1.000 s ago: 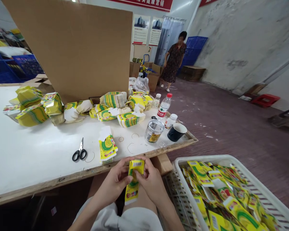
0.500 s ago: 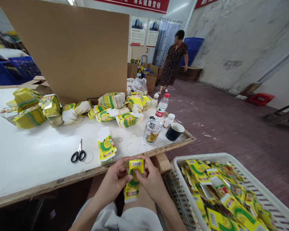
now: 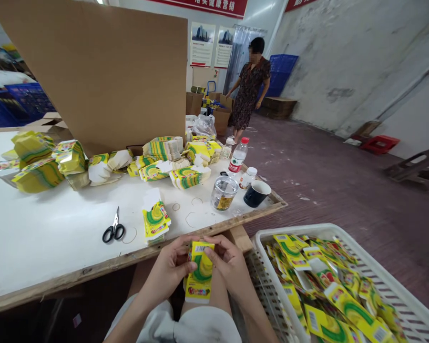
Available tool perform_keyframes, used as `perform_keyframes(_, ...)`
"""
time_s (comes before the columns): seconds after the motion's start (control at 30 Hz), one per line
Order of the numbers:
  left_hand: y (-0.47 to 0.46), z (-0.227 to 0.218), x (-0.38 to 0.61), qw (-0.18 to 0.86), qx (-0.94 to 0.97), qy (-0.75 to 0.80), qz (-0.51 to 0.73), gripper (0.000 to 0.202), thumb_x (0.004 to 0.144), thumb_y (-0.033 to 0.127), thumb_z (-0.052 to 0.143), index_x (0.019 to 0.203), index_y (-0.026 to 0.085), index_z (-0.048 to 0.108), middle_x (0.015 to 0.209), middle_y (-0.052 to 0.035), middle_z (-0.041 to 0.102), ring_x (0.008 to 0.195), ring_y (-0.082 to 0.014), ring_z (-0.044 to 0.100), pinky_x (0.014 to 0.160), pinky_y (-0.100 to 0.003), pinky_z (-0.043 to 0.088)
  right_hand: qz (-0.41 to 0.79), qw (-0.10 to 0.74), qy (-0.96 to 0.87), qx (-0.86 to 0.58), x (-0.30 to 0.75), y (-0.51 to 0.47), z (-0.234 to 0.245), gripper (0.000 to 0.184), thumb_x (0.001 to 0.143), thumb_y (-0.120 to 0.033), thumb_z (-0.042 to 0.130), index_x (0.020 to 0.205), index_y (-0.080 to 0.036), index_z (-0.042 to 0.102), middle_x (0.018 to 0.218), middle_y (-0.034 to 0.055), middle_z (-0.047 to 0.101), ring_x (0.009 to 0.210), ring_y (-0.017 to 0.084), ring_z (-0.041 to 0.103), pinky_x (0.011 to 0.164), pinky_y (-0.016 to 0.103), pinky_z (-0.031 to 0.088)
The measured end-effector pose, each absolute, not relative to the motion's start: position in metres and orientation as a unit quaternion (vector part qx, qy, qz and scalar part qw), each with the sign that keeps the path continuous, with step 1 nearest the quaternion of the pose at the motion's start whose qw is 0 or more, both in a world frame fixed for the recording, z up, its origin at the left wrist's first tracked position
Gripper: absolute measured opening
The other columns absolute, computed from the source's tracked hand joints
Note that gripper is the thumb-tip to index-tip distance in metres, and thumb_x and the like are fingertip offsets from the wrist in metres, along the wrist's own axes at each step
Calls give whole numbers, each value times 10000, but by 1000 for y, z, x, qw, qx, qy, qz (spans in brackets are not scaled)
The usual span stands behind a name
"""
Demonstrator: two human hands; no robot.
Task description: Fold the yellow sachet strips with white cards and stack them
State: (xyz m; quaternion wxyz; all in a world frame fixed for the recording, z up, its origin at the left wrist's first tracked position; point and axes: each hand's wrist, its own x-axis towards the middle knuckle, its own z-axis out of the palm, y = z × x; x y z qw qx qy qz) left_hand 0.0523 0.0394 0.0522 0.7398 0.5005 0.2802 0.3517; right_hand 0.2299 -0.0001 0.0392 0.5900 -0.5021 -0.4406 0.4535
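Note:
A small yellow and green cardboard box (image 3: 201, 274) is held upright between my two hands, just past the table's front edge and above my lap. My left hand (image 3: 173, 264) grips its left side, thumb across the front. My right hand (image 3: 226, 259) has its thumb near the barcode at the top right and its fingers bent behind the upper edge. Beyond my hands, a short stack of flat yellow cartons (image 3: 156, 221) lies on the table. To my right, a white plastic basket (image 3: 331, 229) holds many similar yellow boxes (image 3: 353, 305).
Black-handled scissors (image 3: 113, 228) lie on the white table (image 3: 67, 228). A clear jar (image 3: 224, 193), dark mug (image 3: 257, 194) and water bottle (image 3: 238, 157) stand at its right corner. Carton bundles (image 3: 164, 148) line the back before a cardboard sheet (image 3: 125, 71). A person (image 3: 252, 85) stands beyond.
My right thumb has moved up the box's front from its middle to near the barcode, and the box faces me more squarely. The person in the background has moved slightly nearer.

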Motion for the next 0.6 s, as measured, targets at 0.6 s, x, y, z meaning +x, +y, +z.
perform_keyframes(0.6, 75, 22, 119, 429, 765, 387, 284, 409, 910, 397, 588, 1269, 200, 602, 1372, -135, 628, 1277, -299, 579, 1106, -480, 426, 88, 753, -59, -649, 310, -97, -47, 390, 920, -544, 536, 1218, -298, 488, 933, 6, 700, 705, 147, 657, 624, 271, 517)
